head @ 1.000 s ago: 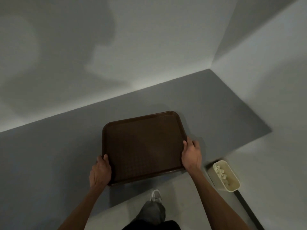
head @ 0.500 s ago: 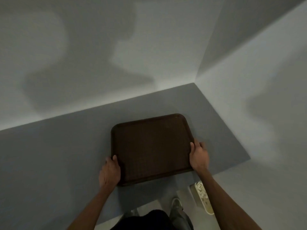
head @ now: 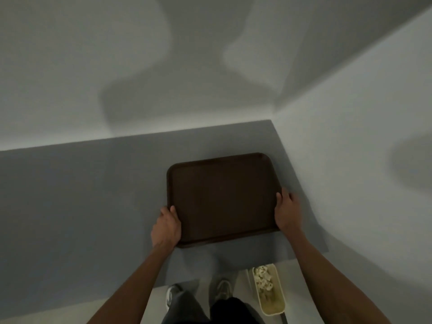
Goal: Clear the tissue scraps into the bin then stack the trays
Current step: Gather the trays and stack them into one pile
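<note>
Closer to the far corner of the table point(head: 81, 195) now, the tray point(head: 222, 197) is gripped at its sides by my left hand point(head: 166, 226) and right hand point(head: 288, 212).

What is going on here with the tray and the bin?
A person grips a dark brown tray with both hands: the left hand at its near left corner, the right hand on its right edge. The tray shows no scraps and sits over the grey table, near the wall corner. White tissue scraps lie in the cream bin on the floor.
</note>
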Motion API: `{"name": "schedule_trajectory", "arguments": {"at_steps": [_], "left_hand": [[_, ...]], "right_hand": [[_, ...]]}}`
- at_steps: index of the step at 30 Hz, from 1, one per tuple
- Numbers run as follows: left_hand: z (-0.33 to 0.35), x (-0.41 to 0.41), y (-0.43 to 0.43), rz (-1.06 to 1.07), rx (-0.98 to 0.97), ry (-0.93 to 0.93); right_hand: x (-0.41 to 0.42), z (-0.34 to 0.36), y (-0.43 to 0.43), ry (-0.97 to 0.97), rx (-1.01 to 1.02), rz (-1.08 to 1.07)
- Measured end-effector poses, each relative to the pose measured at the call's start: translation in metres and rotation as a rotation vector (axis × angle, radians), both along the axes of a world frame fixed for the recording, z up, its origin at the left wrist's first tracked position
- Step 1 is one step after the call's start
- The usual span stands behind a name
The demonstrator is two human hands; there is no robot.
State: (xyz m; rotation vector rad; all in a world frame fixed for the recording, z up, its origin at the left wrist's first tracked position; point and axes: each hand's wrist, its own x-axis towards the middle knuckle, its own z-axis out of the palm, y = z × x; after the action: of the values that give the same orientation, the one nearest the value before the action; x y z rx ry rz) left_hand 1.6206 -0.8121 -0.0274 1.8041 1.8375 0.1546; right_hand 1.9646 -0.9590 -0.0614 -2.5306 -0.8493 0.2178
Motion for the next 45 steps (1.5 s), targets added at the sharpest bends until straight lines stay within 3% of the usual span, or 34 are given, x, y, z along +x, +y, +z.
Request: {"name": "schedule_trajectory", "arguments": {"at_steps": [3,6,9,11,13,15,20,45], "left_hand": [[0.002,0.01,0.002,-0.055,-0.038,0.031],[0.006,0.004,0.0,-0.179,0.19,0.077],[0.009,-0.005,-0.013,-0.379,0.373,-0.057],[0.01,-0.007,-0.031,-0.596,0.346,-0.128],[0.003,-0.003,-0.051,-0.834,0.306,-0.039],[-0.008,0.002,-0.065,-0.945,0.241,0.109],[-0.025,0.01,-0.072,-0.952,0.361,0.302],[-0.022,0.104,0.036,-0.898,0.23,0.314]], "right_hand": [[0.013,-0.002,-0.003,-0.041,-0.044,0.013],[0.014,0.006,-0.005,-0.193,-0.075,0.06],[-0.015,0.028,-0.009,-0.267,0.039,0.241],[-0.045,0.035,-0.021,-0.239,0.038,0.469],[-0.069,0.031,-0.038,-0.224,-0.073,0.643],[-0.077,0.02,-0.055,-0.251,-0.169,0.697],[-0.058,0.008,-0.064,-0.381,-0.248,0.761],[0.032,0.007,0.047,-0.35,-0.253,0.75]]}}
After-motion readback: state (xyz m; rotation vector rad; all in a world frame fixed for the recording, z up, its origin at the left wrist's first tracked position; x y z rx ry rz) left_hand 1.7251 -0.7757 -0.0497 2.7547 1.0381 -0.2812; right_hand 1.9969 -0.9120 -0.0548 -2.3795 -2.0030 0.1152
